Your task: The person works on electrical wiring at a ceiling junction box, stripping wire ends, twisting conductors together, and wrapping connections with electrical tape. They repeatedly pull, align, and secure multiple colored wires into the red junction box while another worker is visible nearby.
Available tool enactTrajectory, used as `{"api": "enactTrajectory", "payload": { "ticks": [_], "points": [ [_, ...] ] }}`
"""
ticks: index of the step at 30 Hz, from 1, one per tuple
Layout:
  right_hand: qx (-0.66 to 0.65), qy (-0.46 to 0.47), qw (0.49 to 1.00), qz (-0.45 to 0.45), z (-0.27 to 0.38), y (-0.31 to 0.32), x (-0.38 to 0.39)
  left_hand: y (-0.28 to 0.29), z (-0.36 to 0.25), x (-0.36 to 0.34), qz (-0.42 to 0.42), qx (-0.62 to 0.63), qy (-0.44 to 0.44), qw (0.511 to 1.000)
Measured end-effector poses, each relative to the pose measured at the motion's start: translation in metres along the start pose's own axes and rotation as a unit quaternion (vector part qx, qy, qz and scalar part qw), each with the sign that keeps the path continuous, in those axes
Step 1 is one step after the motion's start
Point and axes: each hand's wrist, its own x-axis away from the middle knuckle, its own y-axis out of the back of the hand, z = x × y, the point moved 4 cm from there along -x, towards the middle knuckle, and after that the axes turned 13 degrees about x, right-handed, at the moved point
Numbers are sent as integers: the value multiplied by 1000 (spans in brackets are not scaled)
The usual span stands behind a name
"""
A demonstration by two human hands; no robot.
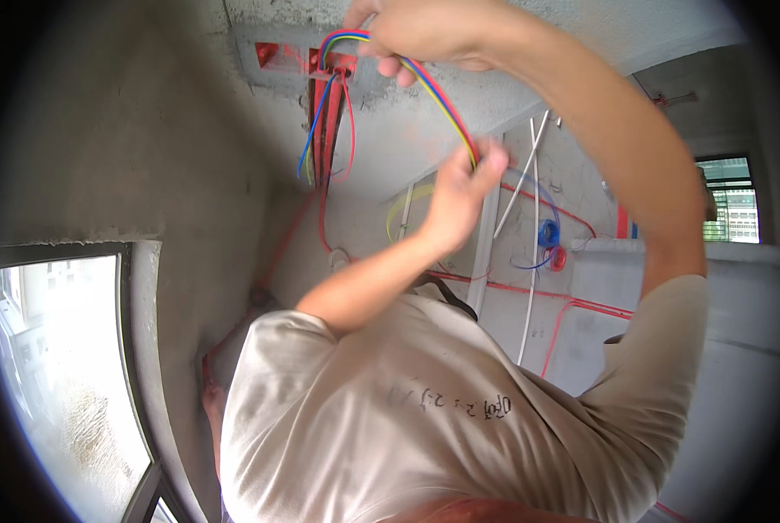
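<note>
My left hand (471, 179) is closed on a bundle of red, blue and yellow wires (442, 102) at the middle of the view. At the top, my right hand (388, 35) holds the same bundle, its fingers curled round it. Between my hands the wires slant down to the right; above, they loop into a red recessed box (338, 65) set in grey plaster. A second red box (274, 56) sits left of it. Loose blue and red wires (349, 131) hang from the opening, beside red conduits (318, 152).
Bright window (63, 375) at left, smaller window (730, 196) far right. Thin white pipes (532, 253), a blue wire coil (548, 234), a red coil (557, 259) and red conduit runs (590, 307) lie beyond my arms. My shirted torso fills the lower middle.
</note>
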Motion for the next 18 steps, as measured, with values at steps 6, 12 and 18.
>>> {"api": "enactTrajectory", "payload": {
  "ticks": [6, 12, 18],
  "points": [
    [-148, 13, 987, 58, 6, -2, -16, -18, 11, 33, 102, 56, 182, 976],
    [-258, -47, 955, 139, -2, -1, -20, -38, -34, 22, 13, 97, 51, 994],
    [-91, -5, 995, 32, -48, -35, -26, -8, -1, 27, 16, 57, 116, 991]
  ]
}}
